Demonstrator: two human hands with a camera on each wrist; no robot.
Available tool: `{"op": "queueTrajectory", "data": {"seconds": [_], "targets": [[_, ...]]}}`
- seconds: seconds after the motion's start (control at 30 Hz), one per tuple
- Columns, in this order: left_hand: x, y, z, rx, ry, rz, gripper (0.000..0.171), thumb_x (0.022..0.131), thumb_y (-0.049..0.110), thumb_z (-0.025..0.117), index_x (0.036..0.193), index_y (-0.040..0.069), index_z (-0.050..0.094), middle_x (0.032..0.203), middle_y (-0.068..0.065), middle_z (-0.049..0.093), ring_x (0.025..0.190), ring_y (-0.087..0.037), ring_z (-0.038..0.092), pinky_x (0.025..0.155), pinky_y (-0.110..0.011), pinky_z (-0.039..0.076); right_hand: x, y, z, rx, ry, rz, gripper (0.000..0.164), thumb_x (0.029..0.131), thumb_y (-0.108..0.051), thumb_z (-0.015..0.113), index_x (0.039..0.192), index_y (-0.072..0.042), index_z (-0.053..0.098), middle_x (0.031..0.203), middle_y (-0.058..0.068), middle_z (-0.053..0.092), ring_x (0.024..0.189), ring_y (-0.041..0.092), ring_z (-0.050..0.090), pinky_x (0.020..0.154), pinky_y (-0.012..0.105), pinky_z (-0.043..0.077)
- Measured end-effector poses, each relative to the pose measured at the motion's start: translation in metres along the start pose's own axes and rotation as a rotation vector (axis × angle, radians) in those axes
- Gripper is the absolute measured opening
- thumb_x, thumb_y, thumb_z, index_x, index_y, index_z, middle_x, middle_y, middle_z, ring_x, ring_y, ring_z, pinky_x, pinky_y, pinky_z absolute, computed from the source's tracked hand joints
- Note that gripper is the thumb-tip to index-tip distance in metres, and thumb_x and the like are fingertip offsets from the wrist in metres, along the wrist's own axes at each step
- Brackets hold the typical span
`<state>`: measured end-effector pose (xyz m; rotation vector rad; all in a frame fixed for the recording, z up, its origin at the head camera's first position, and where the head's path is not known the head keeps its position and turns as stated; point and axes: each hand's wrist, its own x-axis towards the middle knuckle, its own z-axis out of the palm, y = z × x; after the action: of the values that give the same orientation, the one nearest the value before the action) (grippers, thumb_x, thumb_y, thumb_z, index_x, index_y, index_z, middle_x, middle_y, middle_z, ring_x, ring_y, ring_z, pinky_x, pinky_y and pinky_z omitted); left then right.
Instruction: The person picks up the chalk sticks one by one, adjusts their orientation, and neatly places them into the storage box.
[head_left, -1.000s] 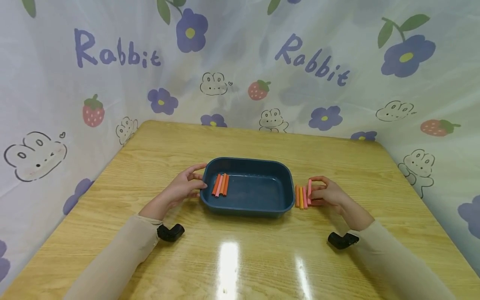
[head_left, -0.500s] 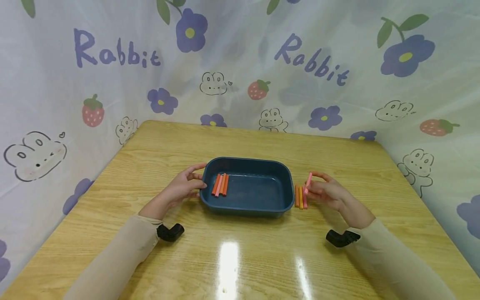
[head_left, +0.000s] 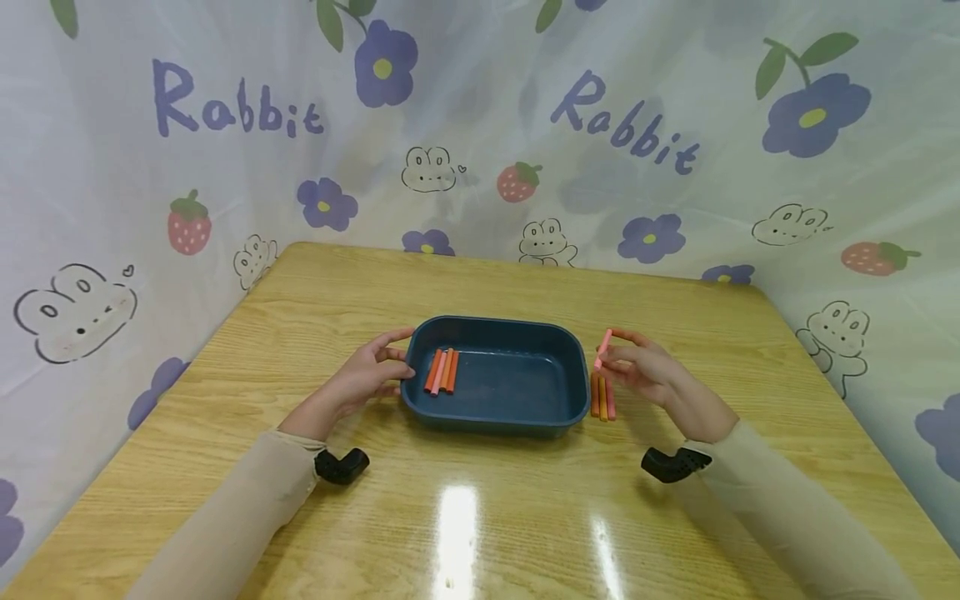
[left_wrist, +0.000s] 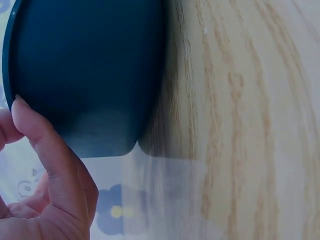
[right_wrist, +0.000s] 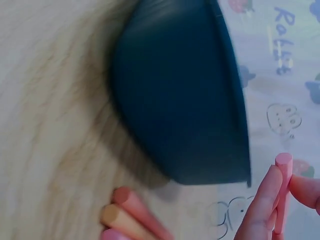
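A dark blue rectangular box (head_left: 517, 383) stands open-topped on the table. My left hand (head_left: 367, 377) holds its left end, thumb at the rim and the other fingers outside. Inside, toward the left, several orange and pink crayons (head_left: 438, 373) lie side by side. My right hand (head_left: 647, 371) pinches a pink crayon (head_left: 603, 350) between thumb and fingers, raised just beyond the box's right end. In the right wrist view this pink crayon (right_wrist: 283, 187) points upward. Under that hand lie an orange crayon (head_left: 595, 395), a yellow one (head_left: 603, 402) and another pink one (head_left: 611, 403).
The wooden table (head_left: 375, 525) reaches well past the box on all sides. A pale cloth (head_left: 480, 108) with rabbits, flowers and strawberries hangs around its back and sides. Black devices (head_left: 341, 465) sit on both wrists.
My right hand has lifted the pink crayon off the row on the table and brought it up and leftward toward the box. The left hand and box have stayed put.
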<state>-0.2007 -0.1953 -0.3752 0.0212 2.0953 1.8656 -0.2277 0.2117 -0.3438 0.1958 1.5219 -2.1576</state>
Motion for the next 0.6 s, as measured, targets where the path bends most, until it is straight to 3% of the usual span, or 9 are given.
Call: {"op": "queueTrajectory", "data": {"seconds": [0.33, 0.6], "targets": [[-0.001, 0.002, 0.000, -0.013, -0.002, -0.002, 0.065, 0.090, 0.001, 0.055, 0.147, 0.015, 0.028, 0.107, -0.012, 0.042, 0.082, -0.015, 0.058, 0.063, -0.028, 0.052, 0.008, -0.013, 0.023, 0.021, -0.003, 0.026, 0.071, 0.091, 0.009, 0.046, 0.148, -0.012, 0.009, 0.117, 0.017, 0.038, 0.084, 0.021, 0.064, 0.081, 0.030, 0.051], [-0.001, 0.000, 0.000, -0.013, -0.001, -0.001, 0.066, 0.089, 0.002, 0.056, 0.147, 0.015, 0.028, 0.107, -0.012, 0.043, 0.081, -0.016, 0.057, 0.063, -0.029, 0.052, 0.014, -0.017, 0.042, -0.026, -0.012, 0.047, 0.073, 0.091, 0.008, 0.047, 0.150, -0.014, 0.011, 0.124, 0.018, 0.035, 0.095, 0.024, 0.062, 0.084, 0.031, 0.049]]}}
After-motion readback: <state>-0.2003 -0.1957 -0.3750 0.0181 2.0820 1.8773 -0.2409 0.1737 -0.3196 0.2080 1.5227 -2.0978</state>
